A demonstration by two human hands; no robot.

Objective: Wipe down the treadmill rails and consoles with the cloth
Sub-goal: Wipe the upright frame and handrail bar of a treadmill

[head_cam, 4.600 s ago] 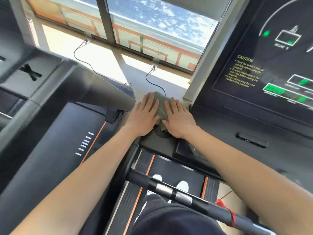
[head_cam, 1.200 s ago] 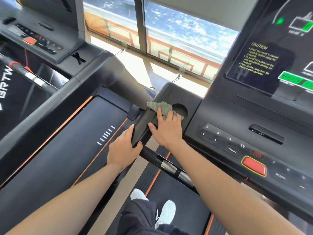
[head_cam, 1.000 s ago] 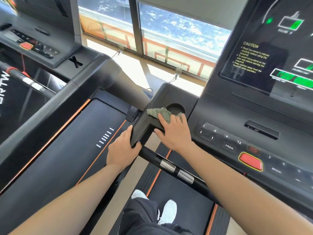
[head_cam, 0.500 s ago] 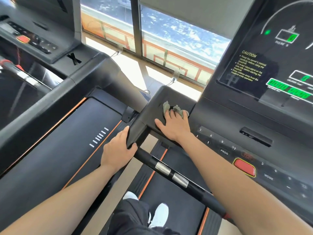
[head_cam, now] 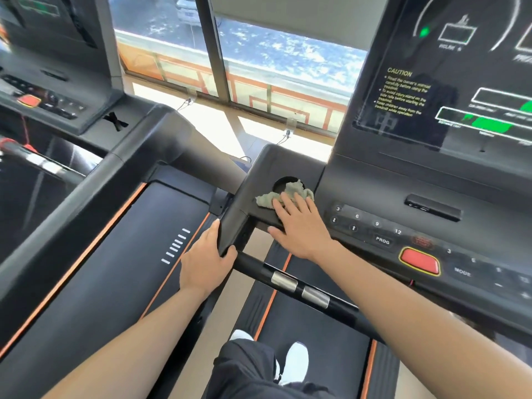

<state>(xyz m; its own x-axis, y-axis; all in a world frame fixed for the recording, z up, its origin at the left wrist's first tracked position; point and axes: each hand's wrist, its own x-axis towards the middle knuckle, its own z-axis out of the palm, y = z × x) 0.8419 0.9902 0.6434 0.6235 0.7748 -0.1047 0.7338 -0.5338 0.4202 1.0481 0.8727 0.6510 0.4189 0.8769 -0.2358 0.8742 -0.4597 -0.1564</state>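
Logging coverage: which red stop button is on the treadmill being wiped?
The yellow-rimmed red button at lower right, beside the right hand pressing the crumpled grey-green cloth; the other button sits far left.

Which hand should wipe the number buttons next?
The right hand. It presses the cloth flat on the console corner, right beside the buttons. The left hand has no cloth and grips the rail, farther from them.
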